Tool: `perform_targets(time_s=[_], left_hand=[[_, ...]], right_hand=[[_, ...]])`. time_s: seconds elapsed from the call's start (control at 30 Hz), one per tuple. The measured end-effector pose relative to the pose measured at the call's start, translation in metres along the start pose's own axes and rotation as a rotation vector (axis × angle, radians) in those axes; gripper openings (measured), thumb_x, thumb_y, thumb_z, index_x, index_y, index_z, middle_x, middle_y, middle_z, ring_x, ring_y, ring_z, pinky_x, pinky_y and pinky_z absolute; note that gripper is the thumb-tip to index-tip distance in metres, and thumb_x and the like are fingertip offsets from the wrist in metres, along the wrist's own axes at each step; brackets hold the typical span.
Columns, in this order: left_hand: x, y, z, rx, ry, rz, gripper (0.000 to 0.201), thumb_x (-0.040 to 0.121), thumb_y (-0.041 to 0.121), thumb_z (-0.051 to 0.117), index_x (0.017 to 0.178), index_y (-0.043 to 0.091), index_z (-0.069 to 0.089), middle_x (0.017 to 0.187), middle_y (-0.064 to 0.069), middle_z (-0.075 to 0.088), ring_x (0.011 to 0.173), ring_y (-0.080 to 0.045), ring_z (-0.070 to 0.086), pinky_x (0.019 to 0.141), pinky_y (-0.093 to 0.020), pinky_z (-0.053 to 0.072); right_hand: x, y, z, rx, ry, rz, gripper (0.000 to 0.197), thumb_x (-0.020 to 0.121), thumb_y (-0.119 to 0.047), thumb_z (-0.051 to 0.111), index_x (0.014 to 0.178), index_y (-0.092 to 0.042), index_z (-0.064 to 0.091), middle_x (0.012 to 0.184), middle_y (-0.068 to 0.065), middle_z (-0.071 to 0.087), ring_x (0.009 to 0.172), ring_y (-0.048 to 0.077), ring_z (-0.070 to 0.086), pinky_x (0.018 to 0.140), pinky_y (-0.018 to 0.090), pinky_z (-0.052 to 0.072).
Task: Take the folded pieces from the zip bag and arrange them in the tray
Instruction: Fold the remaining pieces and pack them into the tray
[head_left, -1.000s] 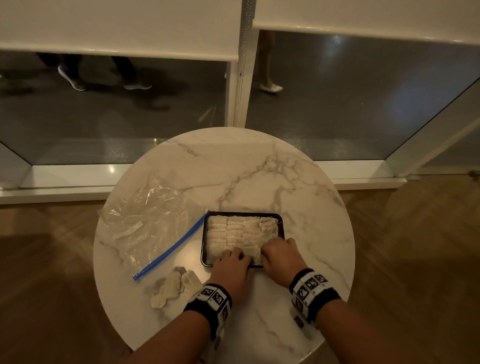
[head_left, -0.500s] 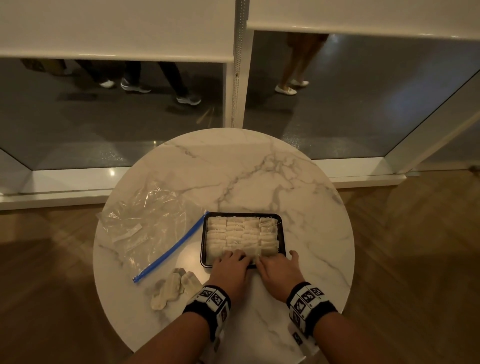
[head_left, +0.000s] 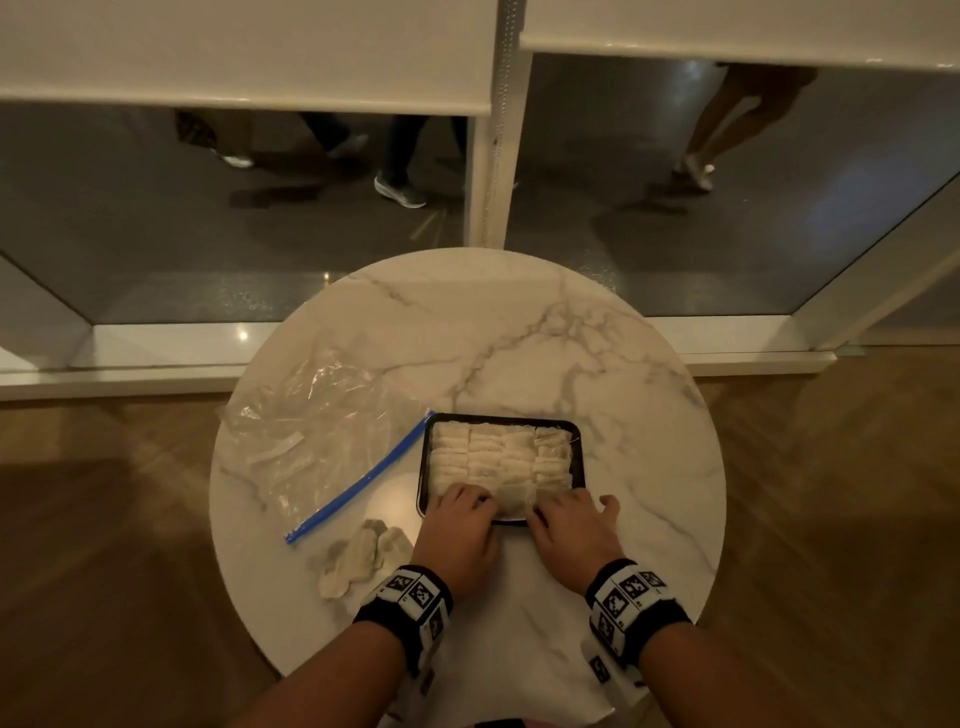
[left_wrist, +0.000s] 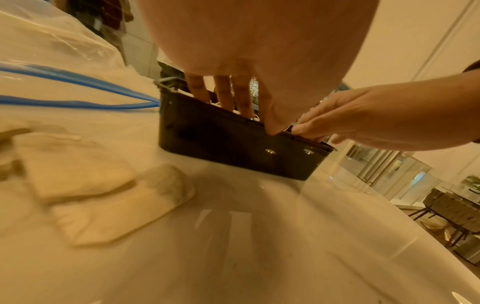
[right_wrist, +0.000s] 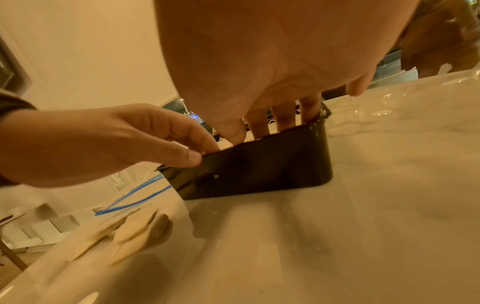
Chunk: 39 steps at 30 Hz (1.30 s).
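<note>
A black tray (head_left: 501, 417) near the table's middle holds several rows of pale folded pieces (head_left: 498, 457). Both hands are at its near wall. My left hand (head_left: 460, 525) dips straight fingers (left_wrist: 226, 96) onto the near-left pieces, with the thumb at the rim. The fingers (right_wrist: 283, 119) of my right hand (head_left: 569, 525) do the same at the near right. One folded piece (head_left: 511, 499) lies between the two hands. The clear zip bag (head_left: 322, 431) with its blue zip strip (head_left: 358, 486) lies left of the tray, with little visible inside.
A few loose pale pieces (head_left: 358, 558) lie on the round marble table (head_left: 519, 322), just left of my left wrist. The table's edge is close on all sides. Beyond it is a glass wall with passers-by's legs (head_left: 400, 171) behind.
My right hand has drawn back from the tray's right rows to its near edge. The hands now sit slightly apart with a piece showing between them. The left hand has hardly moved.
</note>
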<state>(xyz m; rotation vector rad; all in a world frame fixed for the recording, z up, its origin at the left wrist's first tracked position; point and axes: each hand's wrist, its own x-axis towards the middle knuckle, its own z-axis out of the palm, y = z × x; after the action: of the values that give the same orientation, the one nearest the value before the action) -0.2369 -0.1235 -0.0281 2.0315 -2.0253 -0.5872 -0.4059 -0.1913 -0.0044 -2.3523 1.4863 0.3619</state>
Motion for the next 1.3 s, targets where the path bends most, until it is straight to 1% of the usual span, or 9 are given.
perform_targets(time_s=[0.1, 0.23, 0.37, 0.43, 0.57, 0.73, 1.0, 1.13, 1.3], left_hand=[[-0.022, -0.010, -0.006, -0.086, 0.144, 0.043, 0.029, 0.087, 0.031, 0.048, 0.109, 0.027, 0.068, 0.113, 0.007, 0.063, 0.108, -0.016, 0.054, 0.089, -0.029, 0.041], [-0.062, -0.030, -0.009, -0.195, 0.266, -0.026, 0.018, 0.089, 0.023, 0.060, 0.106, 0.026, 0.067, 0.105, 0.008, 0.064, 0.098, -0.010, 0.054, 0.086, -0.025, 0.043], [-0.099, -0.061, -0.011, -0.221, 0.361, -0.200, 0.017, 0.088, 0.026, 0.058, 0.101, 0.022, 0.069, 0.098, 0.006, 0.063, 0.092, -0.011, 0.055, 0.082, -0.028, 0.046], [-0.113, -0.076, -0.012, -0.203, 0.382, -0.354, 0.017, 0.086, 0.020, 0.068, 0.103, 0.020, 0.070, 0.100, 0.002, 0.065, 0.093, -0.017, 0.058, 0.083, -0.031, 0.047], [-0.130, -0.093, -0.015, -0.262, 0.361, -0.611, 0.029, 0.084, 0.015, 0.073, 0.113, 0.014, 0.069, 0.113, -0.004, 0.063, 0.107, -0.023, 0.056, 0.096, -0.037, 0.048], [-0.140, -0.102, -0.013, -0.350, 0.227, -0.777, 0.043, 0.090, 0.027, 0.065, 0.131, 0.017, 0.056, 0.125, -0.004, 0.058, 0.113, -0.022, 0.056, 0.099, -0.037, 0.050], [-0.141, -0.105, -0.004, -0.369, 0.184, -0.800, 0.046, 0.086, 0.037, 0.070, 0.127, 0.025, 0.055, 0.117, 0.004, 0.059, 0.108, -0.015, 0.055, 0.097, -0.033, 0.050], [-0.129, -0.104, -0.009, -0.318, 0.166, -0.805, 0.044, 0.083, 0.033, 0.072, 0.123, 0.022, 0.057, 0.113, 0.000, 0.060, 0.104, -0.019, 0.058, 0.092, -0.033, 0.052], [-0.124, -0.105, -0.009, -0.253, 0.126, -0.832, 0.038, 0.084, 0.039, 0.071, 0.115, 0.021, 0.058, 0.107, -0.002, 0.063, 0.099, -0.021, 0.061, 0.086, -0.033, 0.054]], right_hand=[[0.001, -0.013, 0.000, -0.015, 0.132, -0.002, 0.030, 0.096, -0.041, 0.037, 0.108, -0.031, 0.064, 0.112, -0.009, 0.062, 0.114, 0.019, 0.048, 0.099, 0.052, 0.021], [0.001, -0.041, -0.008, 0.101, 0.295, -0.197, 0.027, 0.087, -0.035, 0.047, 0.103, -0.027, 0.067, 0.100, -0.006, 0.063, 0.098, 0.020, 0.054, 0.084, 0.041, 0.042], [-0.006, -0.080, -0.013, 0.279, 0.119, -0.490, 0.020, 0.094, -0.028, 0.047, 0.101, -0.020, 0.064, 0.098, -0.003, 0.061, 0.094, 0.014, 0.053, 0.081, 0.032, 0.049], [-0.007, -0.098, -0.008, 0.282, -0.004, -0.562, 0.019, 0.094, -0.026, 0.048, 0.100, -0.017, 0.064, 0.097, 0.001, 0.061, 0.091, 0.018, 0.056, 0.079, 0.036, 0.051], [-0.002, -0.123, 0.010, 0.122, -0.179, -0.509, 0.025, 0.095, -0.021, 0.046, 0.111, -0.010, 0.062, 0.110, 0.012, 0.060, 0.100, 0.030, 0.059, 0.082, 0.038, 0.050], [0.001, -0.130, 0.033, 0.050, -0.248, -0.438, 0.036, 0.094, -0.023, 0.050, 0.129, -0.013, 0.052, 0.120, 0.013, 0.054, 0.109, 0.032, 0.056, 0.089, 0.038, 0.049], [-0.004, -0.123, 0.053, -0.062, -0.259, -0.491, 0.033, 0.091, -0.028, 0.054, 0.123, -0.020, 0.055, 0.122, 0.005, 0.049, 0.116, 0.026, 0.047, 0.088, 0.039, 0.051], [-0.002, -0.120, 0.055, -0.079, -0.239, -0.498, 0.030, 0.093, -0.026, 0.052, 0.122, -0.020, 0.055, 0.122, 0.005, 0.049, 0.116, 0.026, 0.047, 0.088, 0.038, 0.050], [-0.001, -0.119, 0.057, -0.073, -0.200, -0.440, 0.041, 0.088, -0.046, 0.055, 0.119, -0.020, 0.057, 0.117, 0.002, 0.052, 0.114, 0.023, 0.049, 0.087, 0.037, 0.049]])
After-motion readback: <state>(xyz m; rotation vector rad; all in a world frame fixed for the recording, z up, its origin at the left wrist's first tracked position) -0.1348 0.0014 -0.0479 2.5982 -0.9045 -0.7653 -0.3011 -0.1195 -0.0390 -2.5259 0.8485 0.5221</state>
